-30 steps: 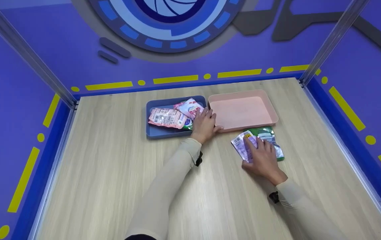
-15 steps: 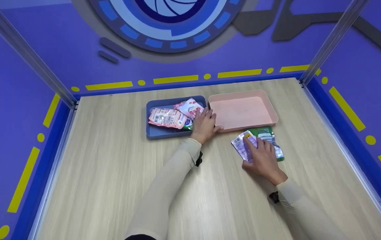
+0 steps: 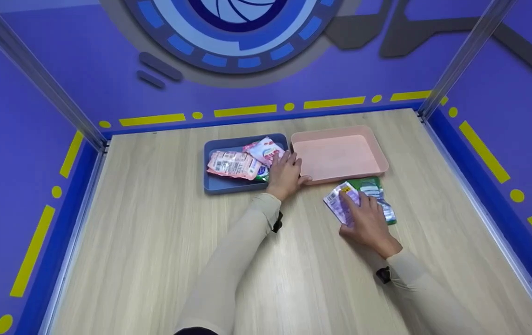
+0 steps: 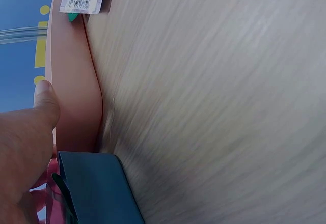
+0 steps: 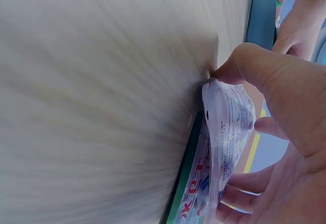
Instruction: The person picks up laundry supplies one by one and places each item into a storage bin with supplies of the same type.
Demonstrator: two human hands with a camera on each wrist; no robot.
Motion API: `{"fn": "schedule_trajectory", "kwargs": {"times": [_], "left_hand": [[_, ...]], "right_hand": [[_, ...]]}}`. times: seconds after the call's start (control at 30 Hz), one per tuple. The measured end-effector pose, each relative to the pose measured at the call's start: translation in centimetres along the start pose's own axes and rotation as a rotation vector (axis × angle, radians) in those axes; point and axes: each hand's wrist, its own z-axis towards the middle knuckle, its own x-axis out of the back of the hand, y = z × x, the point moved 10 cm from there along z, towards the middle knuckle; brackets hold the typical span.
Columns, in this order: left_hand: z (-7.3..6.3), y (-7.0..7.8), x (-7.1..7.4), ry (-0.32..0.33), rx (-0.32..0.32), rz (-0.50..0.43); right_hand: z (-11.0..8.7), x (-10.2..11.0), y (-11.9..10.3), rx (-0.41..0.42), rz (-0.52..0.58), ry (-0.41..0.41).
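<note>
My right hand (image 3: 367,221) holds a purple-and-white packet (image 3: 339,200) by its edges, thumb on the near edge and fingers over its printed face. Beneath that packet lies a green-and-silver pouch (image 3: 372,187), partly covered by my hand; its green edge (image 5: 183,183) shows in the right wrist view. My left hand (image 3: 285,177) reaches over the right end of the blue tray (image 3: 217,187), fingers loosely spread by a white-and-pink packet (image 3: 265,150). Its thumb (image 4: 46,104) points toward the pink tray (image 3: 340,156). What the left fingertips touch is partly hidden.
Inside the blue tray, a pink packet (image 3: 233,165) with a barcode lies left of a green packet (image 3: 263,174). Both trays stand side by side on the wooden table (image 3: 154,242). A purple wall (image 3: 256,95) rises behind the table.
My right hand and the purple packet have shifted very slightly. The left hand and both trays have not moved.
</note>
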Motion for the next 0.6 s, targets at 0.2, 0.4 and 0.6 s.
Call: {"fn": "schedule_trajectory", "kwargs": {"times": [0.2,0.4,0.6], "left_hand": [[-0.08,-0.01,0.08,-0.003,0.004,0.008],[-0.16,-0.01,-0.01,-0.015,0.007,0.008],[-0.1,0.02,0.02,-0.014,0.006,0.011]], "right_hand": [[0.01,0.17,0.04,-0.001,0.013,0.004],[0.0,0.13,0.3,-0.027,0.029,-0.014],[-0.14,0.46,0.54,-0.035,0.042,-0.009]]}}
